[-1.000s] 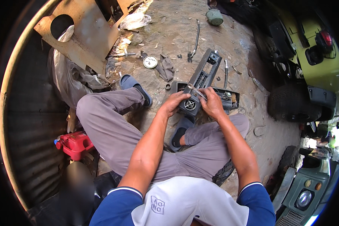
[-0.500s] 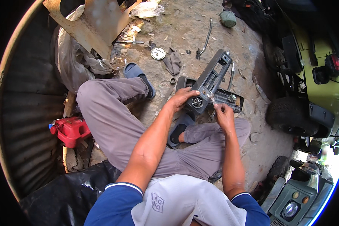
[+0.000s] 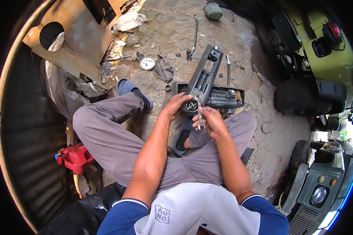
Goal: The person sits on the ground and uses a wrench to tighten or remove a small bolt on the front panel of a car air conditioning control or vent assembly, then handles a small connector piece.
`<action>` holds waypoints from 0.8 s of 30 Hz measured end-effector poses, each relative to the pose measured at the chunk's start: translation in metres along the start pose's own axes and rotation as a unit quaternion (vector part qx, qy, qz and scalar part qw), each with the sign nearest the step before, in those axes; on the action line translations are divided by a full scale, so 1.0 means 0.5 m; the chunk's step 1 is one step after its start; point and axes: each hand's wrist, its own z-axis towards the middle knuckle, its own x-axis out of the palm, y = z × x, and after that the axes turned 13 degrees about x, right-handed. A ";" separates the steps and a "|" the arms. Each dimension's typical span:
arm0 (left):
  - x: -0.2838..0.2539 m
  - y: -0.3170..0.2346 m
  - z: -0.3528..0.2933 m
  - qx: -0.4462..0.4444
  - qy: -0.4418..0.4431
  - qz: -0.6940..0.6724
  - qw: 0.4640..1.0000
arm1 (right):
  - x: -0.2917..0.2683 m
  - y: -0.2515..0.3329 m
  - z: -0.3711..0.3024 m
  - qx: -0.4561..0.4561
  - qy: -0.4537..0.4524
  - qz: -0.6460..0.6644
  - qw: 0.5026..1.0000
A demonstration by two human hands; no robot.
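Observation:
A long dark plastic panel (image 3: 203, 74) with slots, a round vent and a small brass-coloured fitting leans up from the ground before me. My left hand (image 3: 174, 106) grips its lower left edge, thumb on top near the vent. Between the fingers of my right hand (image 3: 213, 122) is a metal wrench (image 3: 201, 125). Its upper end lies at the panel's fitting, while its open jaw points back toward me. Under the panel rests a black open housing (image 3: 241, 103) with a silvery cylinder in it.
Beyond the panel lie two hoses (image 3: 195, 33), a round gauge (image 3: 147, 63), a dark cloth (image 3: 164, 70) and a greenish canister (image 3: 213, 11). A red jerrycan (image 3: 76, 157) stands left, by corrugated sheeting. Vehicles, one with a big tyre (image 3: 302, 96), are on the right.
My right hand has turned the wrench from a slant to nearly straight toward me, and its open jaw now shows. My left hand keeps its grip. The whole view has shifted a little.

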 end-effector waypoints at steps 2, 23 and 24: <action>-0.001 0.000 0.001 0.003 0.004 0.005 1.000 | 0.006 -0.009 0.007 0.000 0.001 0.020 1.000; -0.005 0.008 0.002 0.006 0.002 -0.009 1.000 | 0.021 -0.001 0.026 0.018 -0.021 0.026 0.999; -0.003 0.008 0.002 0.010 -0.005 -0.009 1.000 | 0.018 0.005 0.023 0.015 -0.038 0.015 0.999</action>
